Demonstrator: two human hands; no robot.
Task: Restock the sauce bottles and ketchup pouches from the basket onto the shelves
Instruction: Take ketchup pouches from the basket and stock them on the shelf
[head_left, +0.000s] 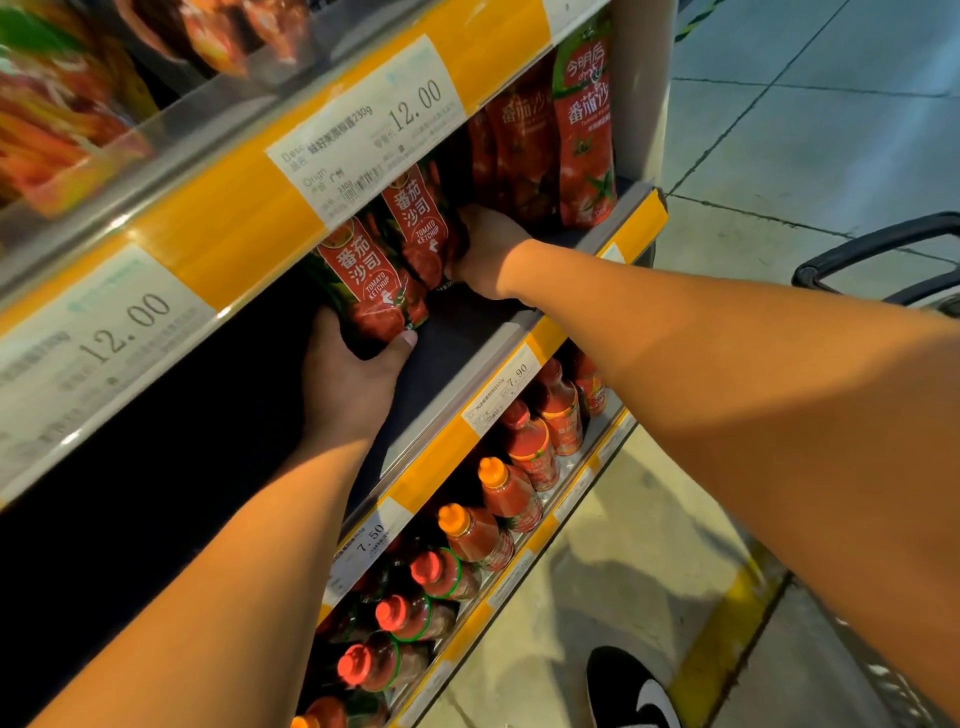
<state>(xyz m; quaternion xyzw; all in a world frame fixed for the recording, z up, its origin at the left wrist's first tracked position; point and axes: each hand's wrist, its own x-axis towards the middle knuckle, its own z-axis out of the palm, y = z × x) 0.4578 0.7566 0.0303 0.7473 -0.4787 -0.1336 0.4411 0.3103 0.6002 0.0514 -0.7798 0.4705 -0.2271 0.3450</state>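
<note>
Both my hands reach into the middle shelf (467, 332). My left hand (353, 379) grips the bottom of a red tomato ketchup pouch (371, 286), thumb on its front. My right hand (485, 254) holds the lower right side of a second matching ketchup pouch (418, 223) standing just behind the first; its fingers are hidden behind the pouch. More red ketchup pouches (584, 130) stand upright at the right end of the same shelf. Sauce bottles (511, 493) with red and orange caps fill the shelf below. The basket (883, 260) shows only its black handle at the right edge.
Yellow shelf edges carry price tags (363, 130) reading 12.00, 7.90 and 7.50. The top shelf holds blurred packets (62, 114). The left part of the middle shelf is dark. My black shoe (631, 691) stands on the grey tiled floor with a yellow line.
</note>
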